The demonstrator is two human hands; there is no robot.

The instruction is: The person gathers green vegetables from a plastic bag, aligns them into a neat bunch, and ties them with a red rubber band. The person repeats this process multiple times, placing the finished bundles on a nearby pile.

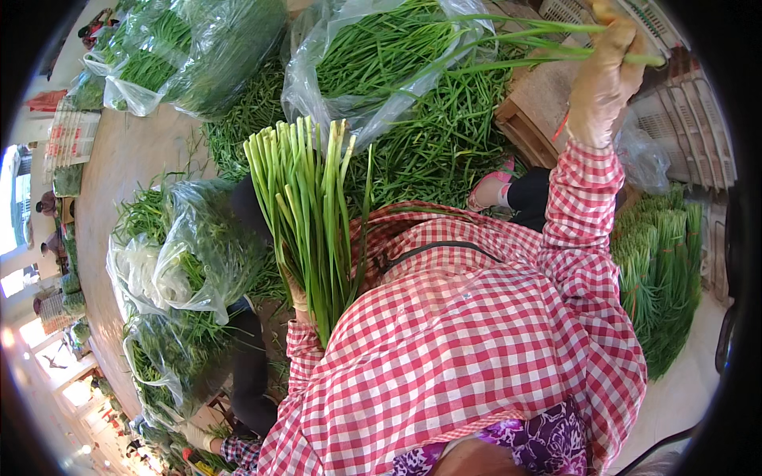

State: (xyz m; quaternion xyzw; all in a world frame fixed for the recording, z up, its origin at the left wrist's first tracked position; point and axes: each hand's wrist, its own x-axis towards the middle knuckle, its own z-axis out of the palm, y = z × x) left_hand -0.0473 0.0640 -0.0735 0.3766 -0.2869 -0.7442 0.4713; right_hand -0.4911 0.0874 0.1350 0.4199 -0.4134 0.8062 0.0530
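My left hand (299, 297) is shut around the lower part of a thick upright bunch of long green stalks (306, 208), their pale cut ends at the top; the bunch hides most of its fingers. At the upper right, my right hand (604, 89) grips a few loose green stalks (553, 50), whose leaves stretch left over an open clear plastic bag (303, 89) full of similar greens. A thin red band hangs by my right wrist. Loose green leaves (440, 149) lie heaped beyond my lap.
Filled plastic bags stand at the upper left (220, 59) and left (184, 238). A wooden box (530, 125) and stacked white plastic crates (684, 131) are at the right, above tied bundles of greens (661, 273). A co-worker's gloved hand (199, 437) shows at lower left.
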